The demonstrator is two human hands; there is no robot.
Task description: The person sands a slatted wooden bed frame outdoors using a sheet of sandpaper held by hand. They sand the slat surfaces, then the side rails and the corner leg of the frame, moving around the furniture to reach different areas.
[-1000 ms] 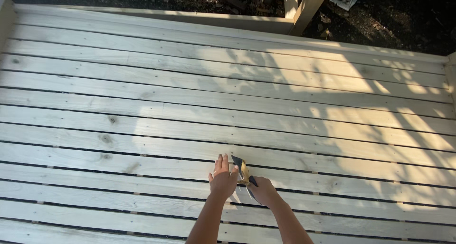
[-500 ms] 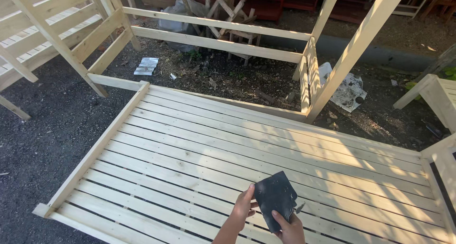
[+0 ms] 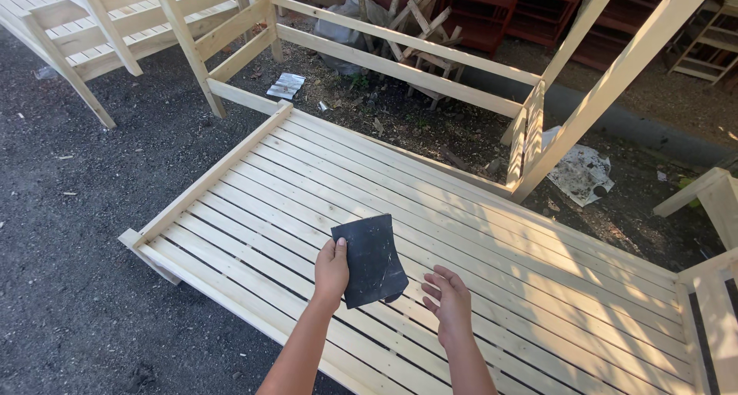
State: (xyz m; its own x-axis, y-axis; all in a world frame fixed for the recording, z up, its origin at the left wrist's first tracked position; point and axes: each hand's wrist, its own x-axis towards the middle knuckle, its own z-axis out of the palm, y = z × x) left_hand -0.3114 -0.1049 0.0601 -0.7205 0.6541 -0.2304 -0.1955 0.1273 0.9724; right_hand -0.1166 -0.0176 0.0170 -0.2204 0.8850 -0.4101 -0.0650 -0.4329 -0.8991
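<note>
One thin, floppy sheet of dark sandpaper (image 3: 370, 260) is hanging pinched at its edge in the left hand (image 3: 331, 270), looking light and easily creased, while the right hand (image 3: 450, 306) is hovering open and empty just beside it above the slatted wooden frame (image 3: 254, 195).

A second ago both hands were pressed together low on the slats, working a small folded piece against the wood. Now the left hand (image 3: 331, 270) is lifted clear of the slatted wooden frame (image 3: 231, 181) and pinches a dark sandpaper sheet (image 3: 370, 260) opened out flat, held up at 12 o'clock from the wrist. The right hand (image 3: 449, 303) has let go and hangs open at 3 o'clock of the sheet. The view has risen from the slats alone to take in the frame's edge and the ground around it.
</note>
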